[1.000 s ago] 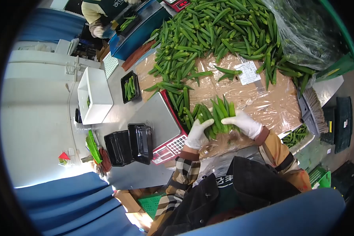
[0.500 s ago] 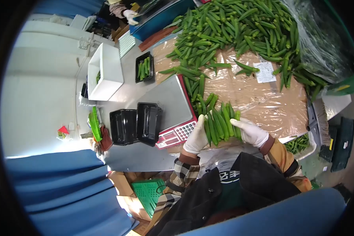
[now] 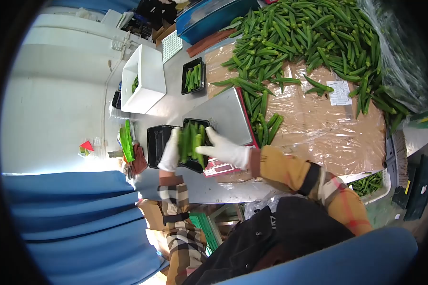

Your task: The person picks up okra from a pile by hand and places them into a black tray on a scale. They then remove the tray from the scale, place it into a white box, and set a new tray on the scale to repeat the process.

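Note:
A row of green okra pods [image 3: 191, 141] is squeezed between my two white-gloved hands, over a black plastic tray [image 3: 195, 164]. My left hand [image 3: 170, 151] presses the left side of the row. From the right, my right hand [image 3: 226, 151] closes on it, thumb and fingers against the outer pods. The okra covers most of the tray, whose dark rim shows around it. Another black tray [image 3: 156, 142] sits just left, partly behind my left hand. Right beside the held okra is a scale with a flat metal plate [image 3: 226, 116]; my right hand overlaps its red keypad end.
A large okra pile [image 3: 309, 42] covers the back of a plastic-wrapped cardboard sheet [image 3: 318, 137]. Beyond the scale stand a filled black tray [image 3: 193, 76] and a white foam box [image 3: 145, 80]. A blue bin [image 3: 214, 21] is at the back; a white basket [image 3: 368, 185] sits low right.
Both hands have carried the bunch of okra left from the cardboard, past the scale, to over the black tray. The view has shifted slightly.

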The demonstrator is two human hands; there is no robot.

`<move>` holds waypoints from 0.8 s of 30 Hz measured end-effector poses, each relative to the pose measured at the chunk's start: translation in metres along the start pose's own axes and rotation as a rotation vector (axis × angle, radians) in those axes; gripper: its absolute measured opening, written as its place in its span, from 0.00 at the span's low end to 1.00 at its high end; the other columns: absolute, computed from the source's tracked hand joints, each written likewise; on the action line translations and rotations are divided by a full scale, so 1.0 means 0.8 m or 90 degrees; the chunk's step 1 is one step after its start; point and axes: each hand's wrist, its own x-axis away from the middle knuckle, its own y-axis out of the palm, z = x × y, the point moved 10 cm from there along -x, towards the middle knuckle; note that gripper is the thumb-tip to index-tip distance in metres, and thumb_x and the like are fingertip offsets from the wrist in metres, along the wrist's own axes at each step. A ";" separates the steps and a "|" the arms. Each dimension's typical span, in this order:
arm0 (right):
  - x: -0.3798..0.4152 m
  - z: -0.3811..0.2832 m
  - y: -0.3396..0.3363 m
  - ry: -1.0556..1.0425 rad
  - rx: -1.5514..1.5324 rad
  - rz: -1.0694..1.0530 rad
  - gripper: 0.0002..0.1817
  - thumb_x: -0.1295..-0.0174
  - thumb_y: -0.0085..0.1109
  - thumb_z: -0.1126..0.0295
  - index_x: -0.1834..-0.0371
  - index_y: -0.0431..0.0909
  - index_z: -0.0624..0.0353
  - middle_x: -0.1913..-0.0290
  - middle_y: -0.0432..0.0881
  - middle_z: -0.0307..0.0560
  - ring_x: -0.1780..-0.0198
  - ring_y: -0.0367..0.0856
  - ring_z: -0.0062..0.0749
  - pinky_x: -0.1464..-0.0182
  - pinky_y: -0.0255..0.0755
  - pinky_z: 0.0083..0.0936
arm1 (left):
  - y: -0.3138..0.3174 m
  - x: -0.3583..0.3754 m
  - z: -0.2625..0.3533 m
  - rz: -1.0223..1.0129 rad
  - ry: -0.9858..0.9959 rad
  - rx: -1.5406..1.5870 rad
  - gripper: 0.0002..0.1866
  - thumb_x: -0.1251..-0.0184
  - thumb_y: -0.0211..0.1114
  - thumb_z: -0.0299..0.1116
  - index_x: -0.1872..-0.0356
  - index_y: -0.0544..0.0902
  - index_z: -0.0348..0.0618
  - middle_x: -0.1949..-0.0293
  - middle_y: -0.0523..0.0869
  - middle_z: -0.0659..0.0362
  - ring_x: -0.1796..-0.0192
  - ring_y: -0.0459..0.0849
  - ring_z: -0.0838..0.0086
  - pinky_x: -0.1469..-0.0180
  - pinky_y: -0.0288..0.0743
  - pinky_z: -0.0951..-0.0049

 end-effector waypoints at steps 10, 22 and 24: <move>0.095 0.077 -0.266 -0.074 0.777 0.209 0.34 0.41 0.59 0.71 0.27 0.67 0.52 0.30 0.71 0.58 0.29 0.67 0.54 0.27 0.61 0.41 | -0.116 0.087 -0.044 0.392 0.295 -0.077 0.24 0.18 0.54 0.39 0.30 0.71 0.34 0.36 0.78 0.54 0.35 0.77 0.71 0.30 0.66 0.72; 0.087 0.093 -0.253 0.005 1.016 0.091 0.28 0.55 0.75 0.63 0.47 0.79 0.53 0.53 0.77 0.50 0.48 0.76 0.47 0.45 0.69 0.42 | -0.144 0.144 -0.153 0.484 0.085 0.149 0.22 0.23 0.60 0.44 0.35 0.76 0.47 0.45 0.84 0.55 0.48 0.84 0.72 0.52 0.80 0.72; 0.094 0.102 -0.261 0.030 1.035 0.057 0.24 0.56 0.77 0.61 0.55 0.80 0.54 0.57 0.79 0.50 0.51 0.78 0.48 0.48 0.71 0.42 | -0.132 0.122 -0.166 0.451 0.082 0.164 0.21 0.24 0.62 0.40 0.35 0.75 0.46 0.49 0.85 0.58 0.53 0.85 0.74 0.57 0.82 0.75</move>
